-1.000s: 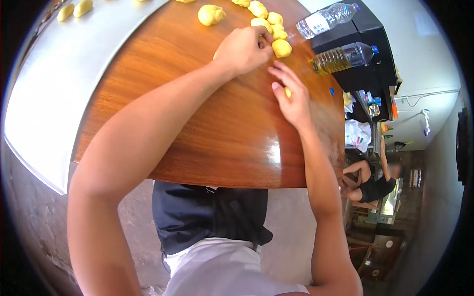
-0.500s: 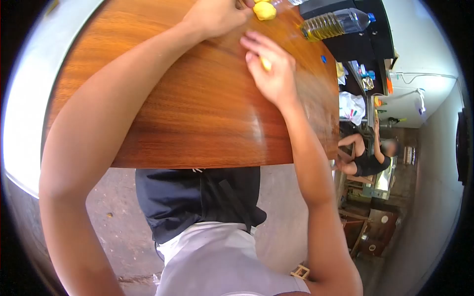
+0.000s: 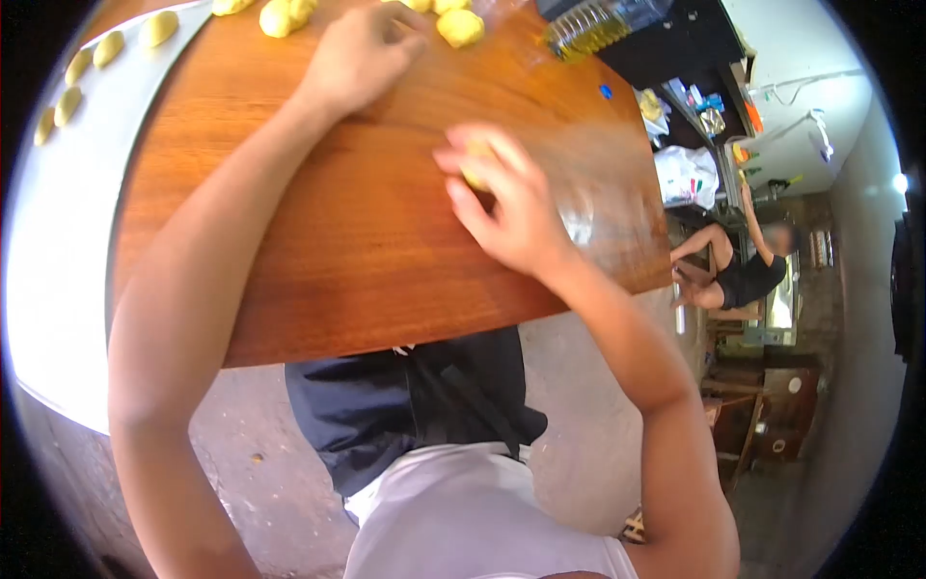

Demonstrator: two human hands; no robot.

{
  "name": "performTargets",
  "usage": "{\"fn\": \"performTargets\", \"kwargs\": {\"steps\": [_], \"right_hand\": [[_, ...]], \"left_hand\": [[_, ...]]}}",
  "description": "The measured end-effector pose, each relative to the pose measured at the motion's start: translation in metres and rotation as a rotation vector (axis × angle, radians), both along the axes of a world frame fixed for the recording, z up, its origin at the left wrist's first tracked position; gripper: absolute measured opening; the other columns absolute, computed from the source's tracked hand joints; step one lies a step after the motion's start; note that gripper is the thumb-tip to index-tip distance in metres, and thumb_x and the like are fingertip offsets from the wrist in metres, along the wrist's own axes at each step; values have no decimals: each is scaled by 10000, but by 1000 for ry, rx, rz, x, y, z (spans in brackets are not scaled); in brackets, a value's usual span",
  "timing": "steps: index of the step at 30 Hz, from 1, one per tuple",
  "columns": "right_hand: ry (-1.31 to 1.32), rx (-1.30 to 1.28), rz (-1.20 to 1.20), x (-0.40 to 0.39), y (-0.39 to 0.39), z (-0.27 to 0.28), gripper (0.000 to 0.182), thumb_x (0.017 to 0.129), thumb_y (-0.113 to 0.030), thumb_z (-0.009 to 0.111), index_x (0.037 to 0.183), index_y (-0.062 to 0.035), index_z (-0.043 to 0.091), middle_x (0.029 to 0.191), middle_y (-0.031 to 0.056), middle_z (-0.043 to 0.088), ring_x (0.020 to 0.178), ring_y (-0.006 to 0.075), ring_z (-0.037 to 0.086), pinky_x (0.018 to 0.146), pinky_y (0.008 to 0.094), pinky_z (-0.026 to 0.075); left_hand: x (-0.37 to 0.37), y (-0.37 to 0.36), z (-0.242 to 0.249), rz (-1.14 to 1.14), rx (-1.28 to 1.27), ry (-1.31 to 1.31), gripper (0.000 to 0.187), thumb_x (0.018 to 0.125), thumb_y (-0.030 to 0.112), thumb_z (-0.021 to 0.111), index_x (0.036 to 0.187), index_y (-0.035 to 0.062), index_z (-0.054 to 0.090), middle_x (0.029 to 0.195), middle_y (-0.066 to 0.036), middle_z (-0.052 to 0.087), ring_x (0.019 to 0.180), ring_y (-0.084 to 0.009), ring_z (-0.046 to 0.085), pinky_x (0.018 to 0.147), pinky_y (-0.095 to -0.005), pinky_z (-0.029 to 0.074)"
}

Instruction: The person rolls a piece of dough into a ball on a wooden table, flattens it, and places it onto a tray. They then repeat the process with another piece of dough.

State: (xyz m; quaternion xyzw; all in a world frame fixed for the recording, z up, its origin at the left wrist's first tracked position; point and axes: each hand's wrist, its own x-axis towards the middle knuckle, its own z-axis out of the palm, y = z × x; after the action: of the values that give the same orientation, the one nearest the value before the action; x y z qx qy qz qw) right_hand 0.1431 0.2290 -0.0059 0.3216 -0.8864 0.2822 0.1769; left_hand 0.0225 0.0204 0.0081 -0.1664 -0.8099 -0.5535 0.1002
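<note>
My right hand (image 3: 506, 198) is cupped over a small piece of yellow dough (image 3: 476, 172), low over the wooden table (image 3: 386, 251); its fingers are slightly blurred. Farther forward, my left hand (image 3: 365, 60) has its fingers curled, and what they may hold is hidden. Just right of the left hand lies a lump of yellow dough (image 3: 460, 28), with more lumps behind it at the top edge. Another dough lump (image 3: 286, 14) rests to the left of that hand.
On the left, a white tray (image 3: 58, 261) carries several oval dough pieces (image 3: 159, 29). A ribbed plastic bottle of yellow liquid (image 3: 603, 27) lies at the back right, near a blue cap (image 3: 606, 92). Beyond the table, a person in dark clothes (image 3: 752, 280) sits.
The view has turned, bringing the dough pieces on the tray into sight. My right hand has curled more around its dough. My left hand still reaches toward the far side.
</note>
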Motion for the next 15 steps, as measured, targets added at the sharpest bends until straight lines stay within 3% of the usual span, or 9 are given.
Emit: {"fn": "performTargets", "kwargs": {"steps": [2,3,4,6,8,10,11,15], "right_hand": [[60,69,59,8,27,3,183,840,-69,735,1021,-43,727,1104,181,652,1080,372,642,953,438,530],[85,122,-33,3,41,4,166,831,-77,745,991,-43,720,1050,170,648,1025,364,640,914,434,532],[111,171,-146,-2,47,5,151,823,-85,755,962,-43,713,996,158,644,971,356,638,875,430,535],[218,128,-136,-51,49,-1,141,797,-126,775,876,-53,684,914,135,634,887,347,621,797,436,521],[270,70,-170,-95,30,-11,174,779,-169,782,848,-68,659,885,120,640,867,350,619,785,453,514],[248,-36,-95,-99,-4,-16,151,789,-169,758,841,-76,651,923,131,642,902,356,616,810,472,511],[225,-47,-45,-81,-11,-11,134,797,-164,752,855,-79,667,951,130,644,929,357,614,838,477,512],[88,61,65,4,8,6,132,817,-161,755,918,-81,726,1013,116,646,1005,338,610,913,454,520]], "left_hand": [[-15,-2,-15,-76,-58,40,324,907,205,674,1156,3,721,902,-122,755,879,-174,719,863,-318,547],[-13,-6,-18,-63,-58,23,324,907,205,674,1156,3,721,902,-122,755,879,-174,719,863,-318,547],[-11,-5,-13,-46,-18,21,290,899,154,669,1120,-28,714,903,-142,749,847,-185,705,816,-322,557],[-11,2,-10,-78,71,33,259,898,101,663,1090,-71,693,901,-156,741,805,-191,687,760,-327,561],[4,1,10,-46,10,-95,249,903,94,661,1089,-71,680,882,-139,738,790,-177,680,745,-322,554],[-18,-5,-22,-86,13,-4,280,918,136,661,1129,-45,692,903,-121,743,834,-158,684,804,-310,546],[-27,-7,-29,-94,17,77,312,933,179,661,1170,-19,703,924,-103,747,877,-140,689,863,-298,538],[-26,-6,-28,-132,-45,42,338,945,170,652,1214,-34,684,958,-106,754,874,-125,683,842,-290,537]]}}
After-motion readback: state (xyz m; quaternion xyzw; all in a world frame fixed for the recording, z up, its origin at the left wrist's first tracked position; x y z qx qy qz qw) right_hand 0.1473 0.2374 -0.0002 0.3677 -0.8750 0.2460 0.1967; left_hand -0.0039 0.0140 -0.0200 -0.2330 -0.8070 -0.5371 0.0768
